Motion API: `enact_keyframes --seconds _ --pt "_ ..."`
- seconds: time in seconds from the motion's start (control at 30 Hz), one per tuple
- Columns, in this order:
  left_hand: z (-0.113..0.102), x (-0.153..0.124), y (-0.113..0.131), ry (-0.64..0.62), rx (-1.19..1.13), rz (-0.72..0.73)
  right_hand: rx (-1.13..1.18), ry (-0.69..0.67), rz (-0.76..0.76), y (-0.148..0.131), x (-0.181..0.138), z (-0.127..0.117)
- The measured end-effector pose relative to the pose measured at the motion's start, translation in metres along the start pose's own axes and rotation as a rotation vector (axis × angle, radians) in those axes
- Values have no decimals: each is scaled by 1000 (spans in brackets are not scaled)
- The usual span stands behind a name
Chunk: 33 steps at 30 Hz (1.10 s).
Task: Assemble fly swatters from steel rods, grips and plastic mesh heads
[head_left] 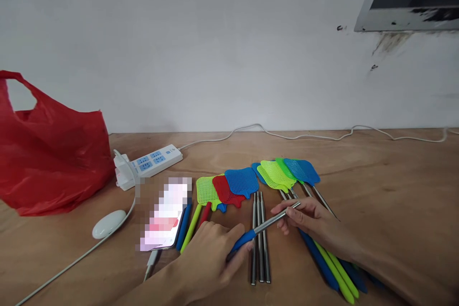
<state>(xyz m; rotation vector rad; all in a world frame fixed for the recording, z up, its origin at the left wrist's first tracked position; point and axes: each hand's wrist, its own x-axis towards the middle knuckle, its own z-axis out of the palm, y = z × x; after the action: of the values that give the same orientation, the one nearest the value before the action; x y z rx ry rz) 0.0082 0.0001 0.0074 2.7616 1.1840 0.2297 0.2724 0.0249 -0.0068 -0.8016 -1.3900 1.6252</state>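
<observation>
My left hand (208, 260) is closed around the blue grip of a fly swatter handle (265, 225) with a metal rod. The rod slants up to the right, and my right hand (315, 224) pinches it near its bare tip. Beneath it, three loose metal rods (261, 248) lie side by side. Loose swatter heads, blue (242, 182), red (223, 191) and yellow-green (205, 191), overlap behind my left hand. Beside them lie a blue grip (183, 227), a yellow-green grip (191, 229) and a red grip (205, 213). Several whole fly swatters (276, 175) are fanned out, partly under my right forearm.
A phone (167, 215), its screen blurred, lies left of the grips on the wooden table (394, 191). Farther left are a white oval device (108, 224), a power strip (154, 162) with cables, and a red plastic bag (53, 153). A wall (229, 57) stands behind.
</observation>
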Motion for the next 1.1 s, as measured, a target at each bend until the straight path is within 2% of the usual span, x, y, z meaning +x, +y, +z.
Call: enact_keyframes --seconds 0.1,0.2,0.4,0.53,0.77,1.1 --pt "1 -1 1 23 -31 5 7 -11 14 -2 0 3" --pt "-4 1 1 78 -115 31 54 41 17 -1 1 6" --pt "-15 5 1 201 -203 -1 141 348 -38 -6 4 3" --pt "-7 3 -4 152 -120 -20 174 488 -30 -12 6 -1" --pt "9 4 -11 49 68 -76 139 481 -5 -10 7 4" --pt "4 8 -9 166 153 -168 130 486 1 -10 7 4"
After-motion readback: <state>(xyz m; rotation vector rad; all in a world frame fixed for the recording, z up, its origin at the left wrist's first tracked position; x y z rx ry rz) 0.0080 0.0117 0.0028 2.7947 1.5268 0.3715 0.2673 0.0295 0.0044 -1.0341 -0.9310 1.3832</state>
